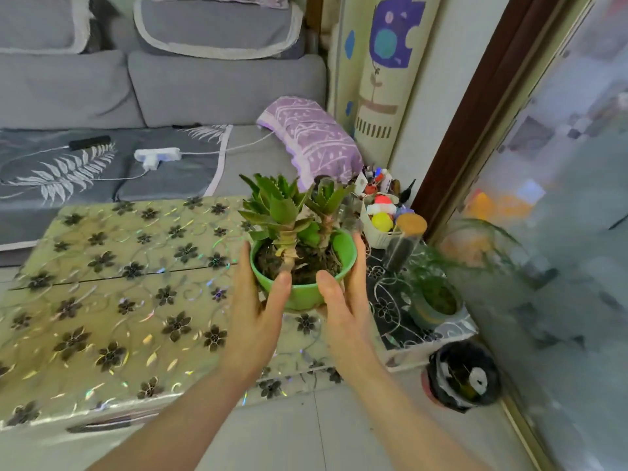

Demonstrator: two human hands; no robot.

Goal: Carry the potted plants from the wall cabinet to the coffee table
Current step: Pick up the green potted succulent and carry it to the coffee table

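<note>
Fingers [282, 287] of the left hand [258, 311] and right hand [343, 300] clamp the green pot [302, 295] between them, above the flower-patterned desk [112, 300]; a second potted plant [436, 300] sits right of them.

A potted plant [303, 263] hangs over the coffee table [112, 300], sofa [136, 96] behind.

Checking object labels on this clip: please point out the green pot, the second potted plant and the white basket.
green pot [302, 295]: head view, front wall between the thumbs.
second potted plant [430, 314]: head view, pot's outer wall.
white basket [368, 229]: head view, left wall.
</note>
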